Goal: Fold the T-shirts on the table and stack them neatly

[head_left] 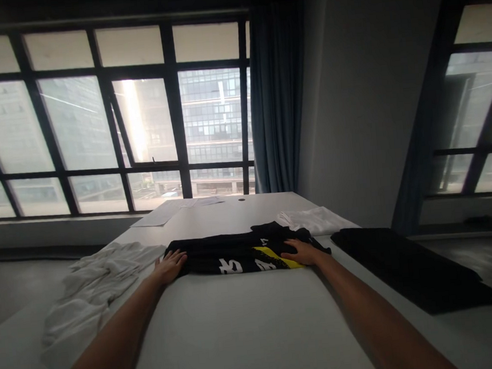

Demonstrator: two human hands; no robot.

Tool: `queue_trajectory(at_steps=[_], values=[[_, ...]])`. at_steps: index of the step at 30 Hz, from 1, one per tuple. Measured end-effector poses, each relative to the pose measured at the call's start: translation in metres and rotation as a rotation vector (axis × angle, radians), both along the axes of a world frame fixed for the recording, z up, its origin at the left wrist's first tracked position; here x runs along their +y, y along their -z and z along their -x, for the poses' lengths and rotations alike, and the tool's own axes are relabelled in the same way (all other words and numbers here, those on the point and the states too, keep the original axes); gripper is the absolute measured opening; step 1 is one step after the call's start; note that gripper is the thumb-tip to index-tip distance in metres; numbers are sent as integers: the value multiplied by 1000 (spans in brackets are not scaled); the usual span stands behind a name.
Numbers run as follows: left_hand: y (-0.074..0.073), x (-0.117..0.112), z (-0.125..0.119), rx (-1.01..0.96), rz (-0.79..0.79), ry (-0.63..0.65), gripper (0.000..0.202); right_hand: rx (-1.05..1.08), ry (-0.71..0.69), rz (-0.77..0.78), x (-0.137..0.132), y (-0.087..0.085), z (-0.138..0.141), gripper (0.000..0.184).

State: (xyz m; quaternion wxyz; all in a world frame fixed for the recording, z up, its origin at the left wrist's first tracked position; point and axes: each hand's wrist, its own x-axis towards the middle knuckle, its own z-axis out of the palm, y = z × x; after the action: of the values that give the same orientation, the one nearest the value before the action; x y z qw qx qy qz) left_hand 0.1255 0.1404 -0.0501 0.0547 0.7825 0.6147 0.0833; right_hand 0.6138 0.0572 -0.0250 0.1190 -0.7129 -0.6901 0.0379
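Note:
A black shirt [209, 255] with white lettering and a yellow band lies folded into a long strip across the white table [250, 327]. My left hand [172, 265] rests flat on the shirt's left end, fingers spread. On the right part of the shirt, near the yellow band, my right hand [300, 252] lies with its fingers stretched out. Both hands press on the cloth from above, and neither grips it. Part of the shirt under each palm is hidden.
Crumpled white cloth [95, 284] lies along the table's left side. A stack of dark folded cloth [408, 265] is at the right edge. Behind the shirt are a white folded cloth [316, 220] and paper sheets [156, 216]. Windows and a blue curtain [277, 101] stand beyond.

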Motion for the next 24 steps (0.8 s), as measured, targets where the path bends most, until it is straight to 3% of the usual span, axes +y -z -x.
queue_trajectory(at_steps=[5, 9, 13, 15, 17, 20, 22, 24], values=[[-3, -6, 1, -24, -122, 10, 45, -90, 2, -46, 4, -1, 16, 55], [-10, -29, 4, -47, -234, 57, 33, -222, 0, -122, -17, -7, 33, 51], [-27, -53, 11, -73, -313, 76, 34, -209, -23, -126, -53, -30, 31, 42], [-41, -66, 20, -130, -333, 160, 35, -95, -45, -85, -74, -47, 19, 46], [-57, -82, 33, -218, -256, 292, 37, 50, -92, 20, -95, -63, 4, 59], [-71, -109, 51, -294, 32, 417, 46, 222, -161, 256, -126, -77, -17, 81], [-70, -124, 59, -283, 170, 411, 50, 256, -153, 351, -141, -76, -23, 85], [-61, -133, 62, -232, 212, 368, 50, 240, -135, 414, -149, -70, -21, 79]])
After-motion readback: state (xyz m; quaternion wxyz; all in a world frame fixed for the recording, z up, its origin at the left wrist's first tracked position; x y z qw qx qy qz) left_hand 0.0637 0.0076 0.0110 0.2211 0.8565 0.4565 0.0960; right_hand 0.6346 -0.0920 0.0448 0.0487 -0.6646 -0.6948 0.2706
